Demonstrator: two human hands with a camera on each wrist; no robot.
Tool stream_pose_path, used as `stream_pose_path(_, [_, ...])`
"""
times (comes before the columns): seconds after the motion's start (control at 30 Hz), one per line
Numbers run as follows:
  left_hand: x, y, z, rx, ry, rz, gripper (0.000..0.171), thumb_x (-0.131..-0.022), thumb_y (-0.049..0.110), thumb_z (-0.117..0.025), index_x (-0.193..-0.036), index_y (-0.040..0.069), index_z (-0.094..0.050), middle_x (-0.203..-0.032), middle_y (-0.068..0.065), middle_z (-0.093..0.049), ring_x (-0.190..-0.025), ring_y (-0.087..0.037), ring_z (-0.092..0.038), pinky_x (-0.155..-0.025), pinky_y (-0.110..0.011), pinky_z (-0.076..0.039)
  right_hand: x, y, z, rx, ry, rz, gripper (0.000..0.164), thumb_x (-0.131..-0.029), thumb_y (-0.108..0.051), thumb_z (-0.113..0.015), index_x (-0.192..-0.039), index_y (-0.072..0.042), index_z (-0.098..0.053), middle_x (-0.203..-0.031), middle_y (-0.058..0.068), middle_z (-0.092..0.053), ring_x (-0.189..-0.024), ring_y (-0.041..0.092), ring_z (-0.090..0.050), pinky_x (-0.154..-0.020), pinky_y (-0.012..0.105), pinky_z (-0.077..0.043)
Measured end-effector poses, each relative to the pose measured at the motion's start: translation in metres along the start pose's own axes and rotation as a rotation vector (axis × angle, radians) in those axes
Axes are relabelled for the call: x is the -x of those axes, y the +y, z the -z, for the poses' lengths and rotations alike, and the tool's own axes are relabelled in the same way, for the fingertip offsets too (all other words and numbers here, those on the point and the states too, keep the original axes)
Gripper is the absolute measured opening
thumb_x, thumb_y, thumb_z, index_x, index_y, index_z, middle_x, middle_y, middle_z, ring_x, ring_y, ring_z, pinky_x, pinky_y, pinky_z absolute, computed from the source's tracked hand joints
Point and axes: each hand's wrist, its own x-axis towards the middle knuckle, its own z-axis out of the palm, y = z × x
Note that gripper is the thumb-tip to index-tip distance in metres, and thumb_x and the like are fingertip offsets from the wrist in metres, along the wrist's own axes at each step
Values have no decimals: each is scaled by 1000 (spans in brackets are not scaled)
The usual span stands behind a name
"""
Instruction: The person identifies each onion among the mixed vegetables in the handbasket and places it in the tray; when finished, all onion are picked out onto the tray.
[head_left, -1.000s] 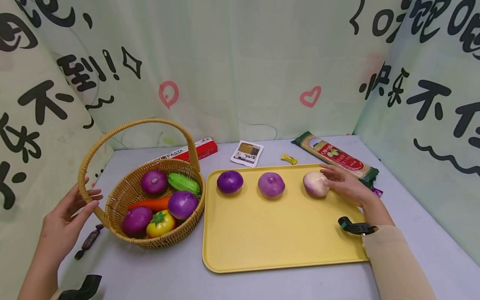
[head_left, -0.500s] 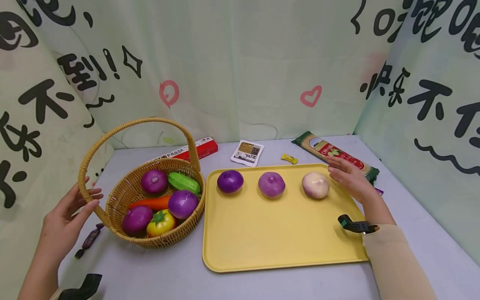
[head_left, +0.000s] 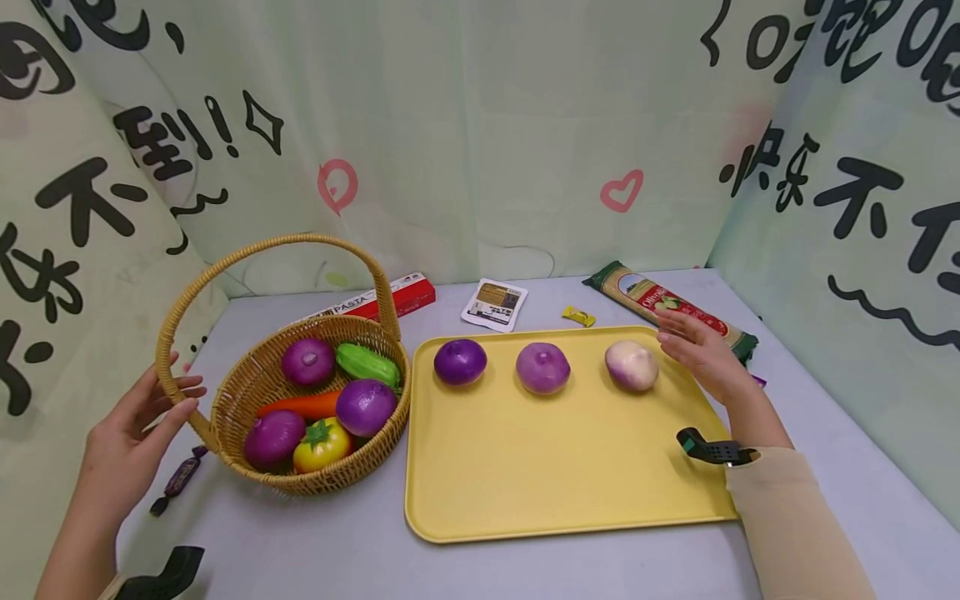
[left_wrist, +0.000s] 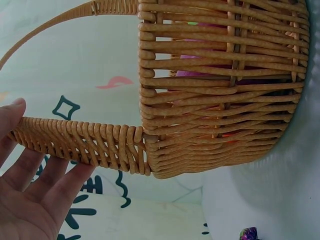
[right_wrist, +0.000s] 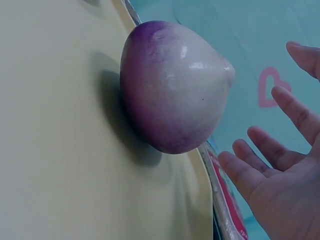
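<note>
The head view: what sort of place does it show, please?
Probably a small staged booth for tabletop work, rather than an ordinary kitchen: printed sheets stand around the table on three sides, and a basket of vegetables and a yellow tray are set out on it.

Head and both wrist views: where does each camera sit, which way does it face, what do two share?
Head: on the head, facing forward and down at the wicker basket and yellow tray; left hand, right hand and right sleeve show.
Left wrist: on that wrist, facing the basket's woven side; the left hand shows, holding the handle.
Right wrist: on that wrist, facing the purple-and-white bulb on the tray; the right hand shows, apart from it.
Shared: head and left wrist views show the basket.
</note>
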Motion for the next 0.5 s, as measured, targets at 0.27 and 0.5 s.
stream_pose_path(0.27, [-1, -1, 0, -3, -5, 8, 58, -95, 23, -54, -147, 35, -29, -107, 40, -45, -95, 27, -43, -68, 3, -39, 0, -3, 1, 74, 17, 29, 66, -95, -43, -49, -150, -15, -23, -152, 21, -26, -139, 38, -27, -96, 13, -42])
stream_pose_path(0.5, [-1, -1, 0, -4, -6, 15, 58, -95, 24, -54, -147, 36, -29, -107, 40, -45, -94, 27, -43, -68, 3, -39, 0, -8, 1, 49, 23, 80, 61, -96, -39, -51, -148, -18, -28, -150, 22, -27, -138, 39, -28, -84, 1, -38])
